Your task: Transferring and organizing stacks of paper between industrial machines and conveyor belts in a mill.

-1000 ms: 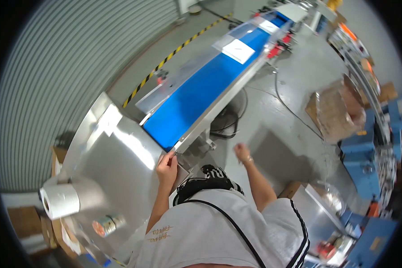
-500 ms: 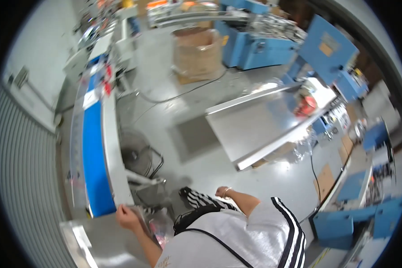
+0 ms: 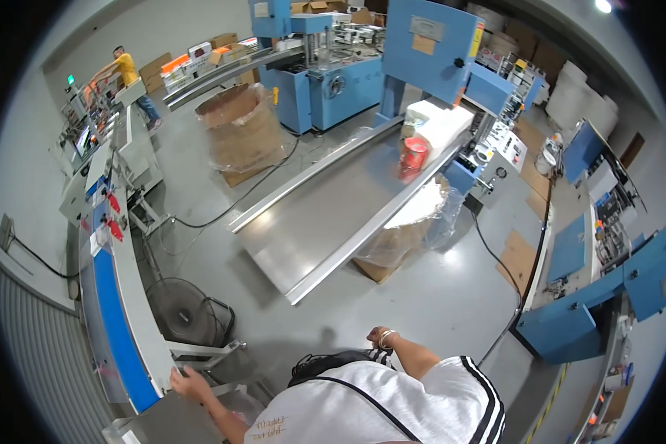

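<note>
My left hand (image 3: 189,384) is at the end of a conveyor with a blue belt (image 3: 118,325), where it meets a metal table (image 3: 174,422). The fingers look extended and apart beside the conveyor's pale side rail (image 3: 144,344), and nothing shows in them. Whether the fingertips touch the rail I cannot tell. My right hand (image 3: 379,337), with bangles at the wrist, hangs away from my body over the floor. Its fingers are curled in, with no object visible in them. Red clamp-like parts (image 3: 113,214) stand farther up the conveyor.
A floor fan (image 3: 185,314) stands right of the conveyor. Ahead, a long metal chute (image 3: 325,214) slopes from a blue machine (image 3: 429,52), with a red container (image 3: 414,154) on it. A plastic-lined cardboard box (image 3: 240,133) and cables lie beyond. A person in yellow (image 3: 126,70) stands far left.
My view has lifted and swung right, bringing the far wall and a person into sight. The left hand stays by the conveyor's end; the right still hangs at my side.
</note>
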`<state>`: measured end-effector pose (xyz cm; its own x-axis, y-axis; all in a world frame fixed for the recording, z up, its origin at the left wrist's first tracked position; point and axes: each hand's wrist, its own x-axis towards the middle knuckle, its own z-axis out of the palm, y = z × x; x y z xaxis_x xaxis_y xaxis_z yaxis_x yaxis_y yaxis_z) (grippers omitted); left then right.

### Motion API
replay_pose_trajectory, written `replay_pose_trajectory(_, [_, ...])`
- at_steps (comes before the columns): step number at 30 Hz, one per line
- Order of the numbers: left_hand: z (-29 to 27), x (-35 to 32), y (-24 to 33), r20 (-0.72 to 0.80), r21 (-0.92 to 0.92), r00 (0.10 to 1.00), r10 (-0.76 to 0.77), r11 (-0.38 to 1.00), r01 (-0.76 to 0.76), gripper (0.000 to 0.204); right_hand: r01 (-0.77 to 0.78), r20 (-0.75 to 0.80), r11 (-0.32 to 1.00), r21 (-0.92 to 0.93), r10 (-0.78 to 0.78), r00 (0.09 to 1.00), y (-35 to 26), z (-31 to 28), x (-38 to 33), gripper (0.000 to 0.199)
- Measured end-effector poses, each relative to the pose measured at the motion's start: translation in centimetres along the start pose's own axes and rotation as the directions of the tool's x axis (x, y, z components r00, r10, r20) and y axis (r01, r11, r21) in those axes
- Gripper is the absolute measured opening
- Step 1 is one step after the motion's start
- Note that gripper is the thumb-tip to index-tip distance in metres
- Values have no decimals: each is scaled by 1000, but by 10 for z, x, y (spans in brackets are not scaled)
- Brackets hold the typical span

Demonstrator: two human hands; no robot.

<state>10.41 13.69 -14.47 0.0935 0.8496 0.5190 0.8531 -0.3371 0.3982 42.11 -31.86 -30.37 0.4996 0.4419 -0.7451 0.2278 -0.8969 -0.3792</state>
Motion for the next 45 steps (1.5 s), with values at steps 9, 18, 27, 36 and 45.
replay_pose_trajectory(9, [16,-108,334,-20,-503,936,352,805,-314,39,-143,-168,765,628,312,935,206,6,7,35])
replay_pose_trajectory(18, [50,-204,548,98,-753,744,660,539,-379,45,-153,47,116,981,626,779,347,67,-65,17])
replay_pose_trajectory(27, [89,-262,644,271,-545,529,804,581,-604,33,-1,149,-223,975,645,750,325,19,-135,11])
replay_pose_trajectory(36, [131,-208,702,637,-449,600,485,865,-223,44,-16,63,-75,997,687,724,370,-109,-120,8])
replay_pose_trajectory(45, [192,-206,810,236,-769,784,574,604,-211,24,25,43,-107,994,591,805,462,-192,-22,15])
